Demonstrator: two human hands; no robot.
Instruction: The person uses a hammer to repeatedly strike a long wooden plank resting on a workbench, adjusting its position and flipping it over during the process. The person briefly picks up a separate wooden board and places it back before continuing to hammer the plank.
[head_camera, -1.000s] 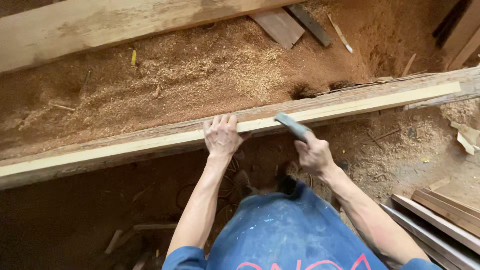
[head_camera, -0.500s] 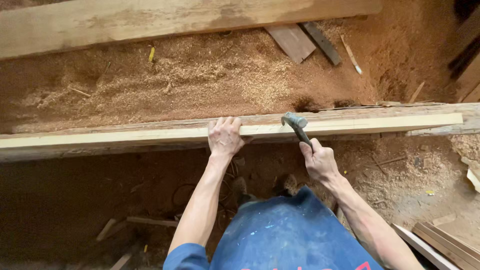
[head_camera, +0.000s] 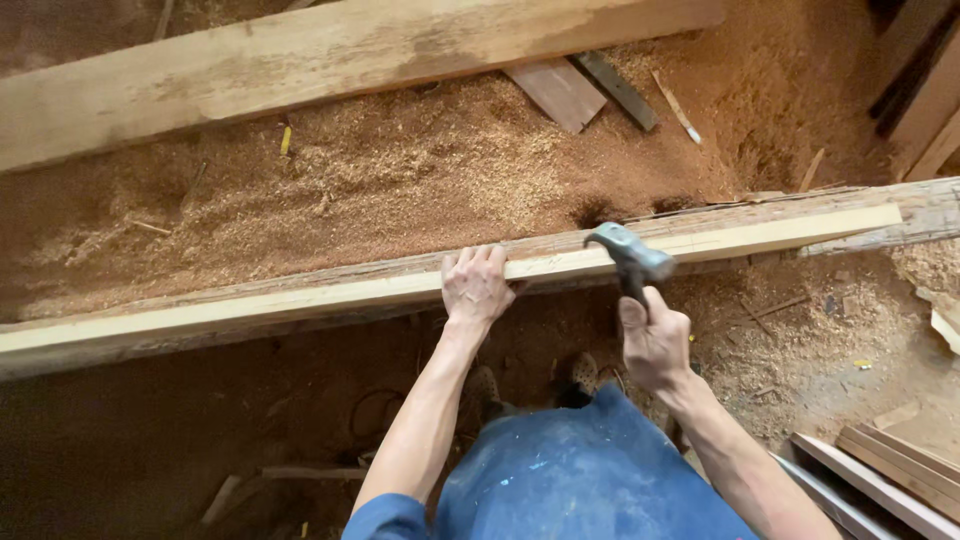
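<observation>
A long pale wooden beam (head_camera: 300, 295) runs across the view from about nine o'clock to three o'clock, rising slightly toward its right end, with a rough darker bark-like strip along its far edge. The left hand (head_camera: 477, 285) lies on top of the beam near the middle of the frame, palm down, its fingers (head_camera: 470, 260) together and curled over the far edge, pressing on the wood rather than closing around anything. Just to its right, at about two o'clock from it, the right hand (head_camera: 652, 345) is wrapped tight around the dark handle of a hammer (head_camera: 628, 255), thumb laid up along the shaft; the grey metal head sits at the beam's near face, though whether it touches the wood cannot be told. Beyond the beam, toward twelve o'clock, a broad bed of reddish sawdust (head_camera: 400, 170) covers the floor, and past it a second, wider plank (head_camera: 330, 55) lies roughly parallel. Two short offcut boards (head_camera: 560, 92) rest in the sawdust at about one o'clock. At five o'clock a stack of thin slats (head_camera: 890, 475) lies on the floor. The person's blue garment (head_camera: 580, 480) fills the bottom centre.
</observation>
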